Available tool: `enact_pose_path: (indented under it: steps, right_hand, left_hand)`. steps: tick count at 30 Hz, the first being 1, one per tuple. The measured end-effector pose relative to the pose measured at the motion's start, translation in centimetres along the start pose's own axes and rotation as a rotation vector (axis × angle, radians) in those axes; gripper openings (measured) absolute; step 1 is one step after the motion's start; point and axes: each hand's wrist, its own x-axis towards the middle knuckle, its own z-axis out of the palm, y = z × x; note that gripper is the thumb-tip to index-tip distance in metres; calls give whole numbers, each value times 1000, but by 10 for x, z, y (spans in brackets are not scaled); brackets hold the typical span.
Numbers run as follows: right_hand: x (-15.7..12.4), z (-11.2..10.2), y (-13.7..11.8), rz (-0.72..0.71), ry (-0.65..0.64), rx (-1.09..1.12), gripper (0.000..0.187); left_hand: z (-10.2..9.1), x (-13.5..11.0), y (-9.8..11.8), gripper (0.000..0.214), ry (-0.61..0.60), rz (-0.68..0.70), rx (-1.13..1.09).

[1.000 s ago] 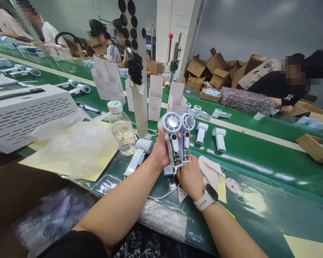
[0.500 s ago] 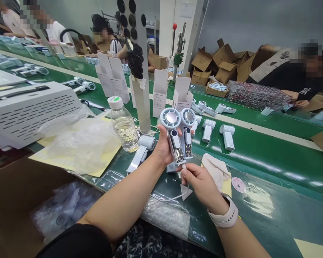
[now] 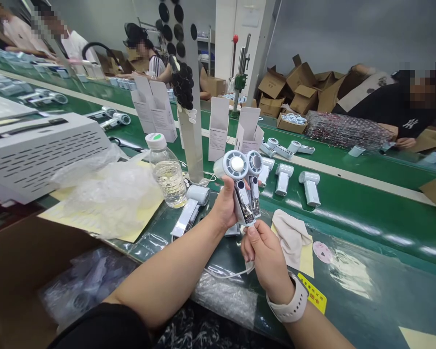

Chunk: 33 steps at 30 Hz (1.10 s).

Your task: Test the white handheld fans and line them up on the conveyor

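Observation:
My left hand [image 3: 223, 207] is wrapped around two light-blue handheld fans side by side, the nearer fan [image 3: 242, 194] and the farther fan [image 3: 255, 167]. Both stand tilted, heads up, with circuit parts exposed in their open handles. At the bottom end of the nearer one, my right hand [image 3: 267, 254] pinches the end of a white charging cable [image 3: 232, 276]. Its plug is covered by my fingers, so how far it sits in the fan cannot be seen. Another fan [image 3: 189, 211] lies on the table left of my hands.
A water bottle [image 3: 166, 169] stands left of a metal post [image 3: 193, 140]. Several fans, one of them a fan [image 3: 310, 188] at right, lie on the green conveyor belt [image 3: 366, 218]. A beige cloth [image 3: 292, 235] lies beside my right hand. Other people work across the belt.
The nearer fan has turned, showing more of its head's side, and both fans sit slightly lower. My right hand has rotated and closed in on the handle's end, covering the plug.

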Motion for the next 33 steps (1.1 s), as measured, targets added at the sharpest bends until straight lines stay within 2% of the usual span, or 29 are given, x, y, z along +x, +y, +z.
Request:
enact_pose_path:
  steps: [3, 8, 13, 21, 25, 29, 33]
  right_hand:
    - [1, -6, -2, -7, -18, -120, 46]
    - [-1, -15, -9, -167, -5, -284, 36]
    - [3, -16, -8, -122, 84, -250, 41]
    - [7, -15, 7, -11, 98, 8, 50]
    - [9, -15, 9, -15, 100, -18, 49]
    - [9, -18, 4, -65, 125, -147, 43]
    - [7, -20, -1, -258, 104, -362, 38]
  left_hand:
    - [-2, 0, -2, 72, 4, -22, -11]
    - [-1, -1, 1, 71, -46, -101, -177]
    - [1, 0, 7, 68, -61, -106, -219]
    - [0, -2, 3, 69, -156, -13, -30]
    - [-1, -3, 1, 68, -161, -30, -38]
    - [0, -1, 0, 67, -73, -67, -107]
    - [-3, 5, 1, 62, 133, -159, -194]
